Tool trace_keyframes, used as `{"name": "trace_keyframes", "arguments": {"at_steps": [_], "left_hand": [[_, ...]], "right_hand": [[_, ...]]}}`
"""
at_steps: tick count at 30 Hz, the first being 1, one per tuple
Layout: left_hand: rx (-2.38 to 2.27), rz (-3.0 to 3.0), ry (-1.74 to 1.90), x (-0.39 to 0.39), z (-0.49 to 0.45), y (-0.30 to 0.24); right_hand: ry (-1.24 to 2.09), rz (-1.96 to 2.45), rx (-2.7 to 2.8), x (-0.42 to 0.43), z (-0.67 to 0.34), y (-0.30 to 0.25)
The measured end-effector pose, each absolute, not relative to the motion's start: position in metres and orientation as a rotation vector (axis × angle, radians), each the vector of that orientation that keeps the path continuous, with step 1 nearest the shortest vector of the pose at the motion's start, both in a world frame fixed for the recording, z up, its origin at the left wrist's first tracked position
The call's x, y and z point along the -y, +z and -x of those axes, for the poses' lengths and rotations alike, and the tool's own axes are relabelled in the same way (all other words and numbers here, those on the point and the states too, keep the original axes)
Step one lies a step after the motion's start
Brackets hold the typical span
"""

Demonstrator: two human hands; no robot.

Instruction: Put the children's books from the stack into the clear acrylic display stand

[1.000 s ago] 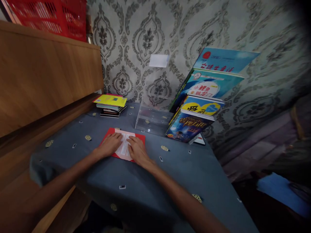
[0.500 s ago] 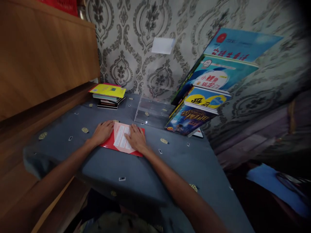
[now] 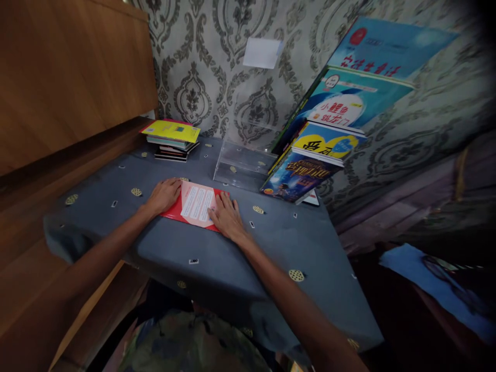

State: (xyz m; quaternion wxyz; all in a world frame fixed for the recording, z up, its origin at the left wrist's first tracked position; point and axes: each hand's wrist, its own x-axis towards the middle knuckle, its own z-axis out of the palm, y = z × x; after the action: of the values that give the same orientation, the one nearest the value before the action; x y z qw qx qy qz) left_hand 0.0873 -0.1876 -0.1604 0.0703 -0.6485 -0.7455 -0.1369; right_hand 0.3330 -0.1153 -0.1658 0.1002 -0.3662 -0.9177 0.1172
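Note:
A red book (image 3: 198, 206) with a pale pink panel of printed text lies flat on the cloth-covered table. Over its left edge rests my left hand (image 3: 166, 195), fingers stretched out and laid flat. My right hand (image 3: 228, 214) lies on the book's right side, its fingers spread, the thumb reaching onto the pink panel. Neither hand is wrapped round anything. Behind the book stands a clear acrylic rack (image 3: 242, 168), its left part bare. Several picture books (image 3: 302, 175) lean in tiers on the rack's right side, covers facing out.
At the back left is a stack of books (image 3: 172, 132) with a yellow one on top. A wooden cabinet (image 3: 77, 77) borders the left side. The table (image 3: 155, 258) has a grey-blue cloth. A light blue cloth item (image 3: 422, 274) lies off to the right.
My right hand has slid right across the book, uncovering more of the printed panel. My left hand stays at the left edge. The whole view has shifted slightly.

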Motion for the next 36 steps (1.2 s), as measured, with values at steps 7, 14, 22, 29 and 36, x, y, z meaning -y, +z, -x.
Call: {"name": "trace_keyframes", "arguments": {"at_steps": [7, 14, 22, 29, 36], "left_hand": [[2.174, 1.894, -0.256, 0.194, -0.097, -0.143], [1.897, 2.307, -0.392, 0.229, -0.143, -0.156], [1.937, 2.410, -0.543, 0.248, -0.153, -0.174], [1.952, 2.364, -0.423, 0.238, -0.141, -0.166], [1.817, 2.376, -0.263, 0.236, -0.147, -0.154]], "right_hand": [[0.338, 0.855, 2.721, 0.153, -0.362, -0.163], [0.377, 0.665, 2.619, 0.155, -0.368, -0.168], [0.366, 0.680, 2.586, 0.156, -0.367, -0.169], [0.390, 0.730, 2.602, 0.158, -0.368, -0.162], [0.452, 0.722, 2.587, 0.156, -0.368, -0.162]]}}
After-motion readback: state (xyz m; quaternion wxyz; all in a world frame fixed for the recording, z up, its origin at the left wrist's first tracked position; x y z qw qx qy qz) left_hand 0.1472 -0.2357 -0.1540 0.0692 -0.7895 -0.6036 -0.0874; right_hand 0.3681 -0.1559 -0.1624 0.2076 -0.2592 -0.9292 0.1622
